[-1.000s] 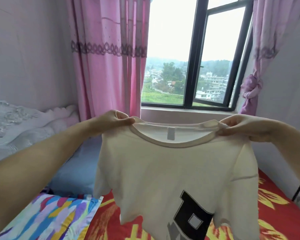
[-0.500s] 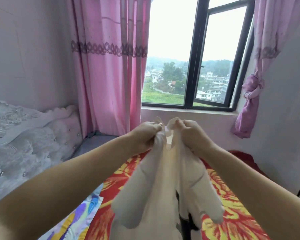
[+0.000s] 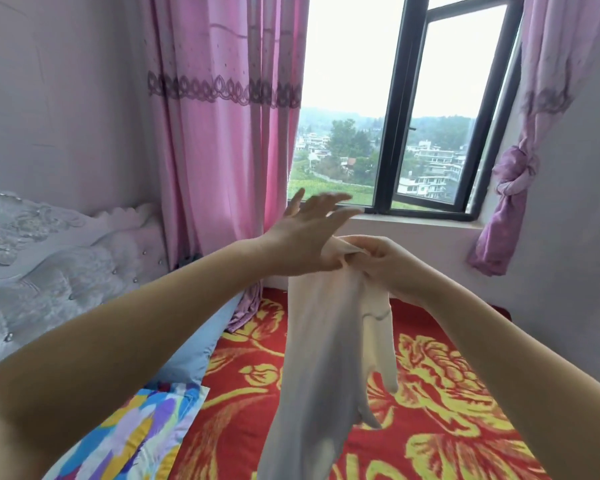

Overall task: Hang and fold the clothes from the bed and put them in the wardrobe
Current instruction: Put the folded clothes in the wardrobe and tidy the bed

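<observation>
At far left stood a pale tufted headboard (image 3: 42,258), carved in relief and studded with small shiny buttons. Below it lay a smooth light-blue pillow (image 3: 201,344) and a cloth (image 3: 129,434) printed with blue, yellow and purple patches. A pink curtain (image 3: 215,133) hung in soft vertical folds, crossed by a purple lace-like band. The left hand (image 3: 302,237) was held flat, its fingers straight, spread and gripping nothing, its edge touching the garment's top. The cream T-shirt (image 3: 323,358) — soft, matte knit, gathered lengthwise into a narrow drape — hung above the bed (image 3: 447,427), whose red cover bore large yellow flowers. The right hand (image 3: 378,261) pinched its bunched top edge with curled fingers. No label or writing could be read. At right were a dark-framed window (image 3: 395,109) and a knotted mauve curtain (image 3: 513,188).
</observation>
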`<control>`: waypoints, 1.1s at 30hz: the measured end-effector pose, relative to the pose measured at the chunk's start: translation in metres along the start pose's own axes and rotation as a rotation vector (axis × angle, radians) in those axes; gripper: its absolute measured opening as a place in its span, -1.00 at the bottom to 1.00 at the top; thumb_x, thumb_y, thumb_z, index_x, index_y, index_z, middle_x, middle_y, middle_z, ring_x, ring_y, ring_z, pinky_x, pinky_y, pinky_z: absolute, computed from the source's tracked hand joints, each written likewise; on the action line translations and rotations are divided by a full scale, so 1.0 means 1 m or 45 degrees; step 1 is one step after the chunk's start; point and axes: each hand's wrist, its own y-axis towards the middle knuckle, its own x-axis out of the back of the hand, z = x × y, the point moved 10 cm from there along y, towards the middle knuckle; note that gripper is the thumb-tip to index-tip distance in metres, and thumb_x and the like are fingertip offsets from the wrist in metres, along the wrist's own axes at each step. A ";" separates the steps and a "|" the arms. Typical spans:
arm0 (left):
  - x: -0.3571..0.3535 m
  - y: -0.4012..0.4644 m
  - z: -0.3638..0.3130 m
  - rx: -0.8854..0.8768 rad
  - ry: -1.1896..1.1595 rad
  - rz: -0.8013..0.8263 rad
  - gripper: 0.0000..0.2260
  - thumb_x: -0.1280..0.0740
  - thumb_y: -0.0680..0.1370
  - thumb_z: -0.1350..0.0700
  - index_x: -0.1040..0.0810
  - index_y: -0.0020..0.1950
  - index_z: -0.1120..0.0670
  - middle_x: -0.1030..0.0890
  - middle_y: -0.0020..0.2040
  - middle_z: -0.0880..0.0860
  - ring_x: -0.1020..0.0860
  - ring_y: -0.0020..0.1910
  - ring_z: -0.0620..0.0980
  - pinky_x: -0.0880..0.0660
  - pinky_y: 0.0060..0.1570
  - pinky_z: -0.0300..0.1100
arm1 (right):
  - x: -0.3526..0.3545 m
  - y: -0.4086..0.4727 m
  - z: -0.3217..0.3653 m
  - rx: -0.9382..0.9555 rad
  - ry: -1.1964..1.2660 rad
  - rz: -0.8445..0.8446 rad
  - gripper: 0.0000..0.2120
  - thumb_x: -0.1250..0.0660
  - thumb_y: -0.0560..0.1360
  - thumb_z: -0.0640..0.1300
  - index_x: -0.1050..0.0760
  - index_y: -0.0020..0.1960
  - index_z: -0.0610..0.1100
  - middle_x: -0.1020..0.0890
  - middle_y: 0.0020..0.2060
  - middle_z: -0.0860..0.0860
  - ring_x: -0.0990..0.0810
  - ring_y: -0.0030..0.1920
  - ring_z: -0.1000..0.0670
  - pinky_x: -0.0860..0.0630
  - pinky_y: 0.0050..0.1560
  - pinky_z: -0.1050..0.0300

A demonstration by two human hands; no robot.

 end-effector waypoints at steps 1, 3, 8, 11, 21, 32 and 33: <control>-0.007 0.000 0.003 0.014 -0.079 0.137 -0.55 -0.40 0.49 -0.07 -0.42 0.33 0.02 -0.47 0.26 -0.03 -0.41 0.26 -0.11 -0.10 0.44 0.04 | -0.004 -0.002 0.006 0.019 0.005 0.059 -0.70 -0.18 0.59 -0.34 -0.60 0.11 -0.05 -0.66 -0.13 0.05 -0.58 -0.14 0.14 -0.49 -0.09 0.25; -0.014 0.002 0.011 0.095 -0.439 0.302 -0.88 -0.44 0.48 0.02 -0.53 -0.11 0.00 -0.53 -0.20 -0.10 -0.46 -0.25 -0.23 -0.44 0.02 -0.16 | -0.005 -0.005 0.012 0.055 -0.007 0.084 -0.72 -0.22 0.59 -0.31 -0.57 0.17 -0.04 -0.66 -0.07 0.00 -0.59 -0.08 0.14 -0.50 -0.04 0.25; 0.004 0.013 0.030 0.135 -0.494 0.246 -0.81 -0.41 0.50 0.06 -0.45 -0.26 -0.07 -0.51 -0.24 -0.11 -0.46 -0.28 -0.21 -0.45 -0.16 -0.32 | -0.008 -0.011 -0.030 -0.158 0.029 0.124 -0.69 -0.41 0.48 -0.17 -0.47 0.20 -0.13 -0.62 0.04 -0.22 -0.62 -0.03 -0.10 -0.57 0.09 -0.14; 0.011 0.018 0.040 0.186 -0.447 0.254 -0.78 -0.41 0.48 0.08 -0.43 -0.30 -0.09 -0.50 -0.25 -0.12 -0.46 -0.25 -0.19 -0.45 -0.13 -0.24 | -0.039 -0.029 -0.076 -0.399 0.009 0.433 -0.67 -0.44 0.44 -0.15 -0.55 0.16 -0.27 -0.66 0.05 -0.17 -0.64 0.02 -0.10 -0.57 0.14 -0.06; 0.008 -0.005 0.091 0.333 -0.260 0.380 -0.67 -0.18 0.44 0.42 -0.58 -0.18 0.02 -0.53 -0.15 -0.11 -0.48 -0.11 -0.07 -0.40 -0.14 -0.26 | -0.084 -0.055 -0.120 -0.554 -0.640 0.397 -0.84 -0.16 0.54 -0.20 -0.46 -0.19 -0.18 -0.55 -0.34 -0.08 -0.48 -0.47 0.01 -0.42 -0.47 0.18; 0.008 -0.039 0.120 0.447 -0.774 0.270 -0.61 -0.26 0.54 0.35 -0.70 -0.09 -0.13 -0.68 -0.11 -0.19 -0.59 -0.03 -0.19 -0.49 0.02 -0.32 | -0.208 -0.073 -0.051 0.147 -1.215 0.428 -0.81 -0.16 0.62 -0.17 -0.54 0.02 -0.19 -0.37 -0.37 -0.04 -0.40 -0.37 -0.11 -0.16 -0.45 0.17; 0.009 -0.041 0.120 0.451 -0.791 0.271 -0.64 -0.26 0.55 0.34 -0.69 -0.05 -0.10 -0.68 -0.10 -0.20 -0.59 -0.03 -0.20 -0.51 0.00 -0.33 | -0.209 -0.073 -0.047 0.149 -1.119 0.388 -0.74 -0.12 0.64 -0.09 -0.55 0.04 -0.17 -0.47 -0.25 -0.08 -0.48 -0.23 -0.16 -0.26 -0.39 0.14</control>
